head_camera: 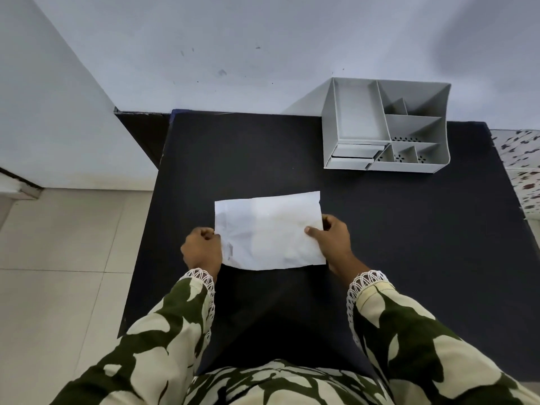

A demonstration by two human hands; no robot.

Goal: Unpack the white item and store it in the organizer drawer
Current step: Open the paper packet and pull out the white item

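Observation:
A white paper packet (268, 232) lies flat in the middle of the black table (409, 244), held by both hands. My left hand (201, 248) pinches its left edge with closed fingers. My right hand (333, 241) grips its right edge, thumb on top. The packet looks sealed and its contents are hidden. A grey desk organizer (385, 125) stands at the far right of the table, with several open compartments and two small drawers (355, 156) at its front left, both slightly pulled out.
A light blue wall runs behind the table. Tiled floor lies to the left, beyond the table's left edge. A patterned cloth (523, 171) shows at the right edge. Bare black surface separates the packet from the organizer.

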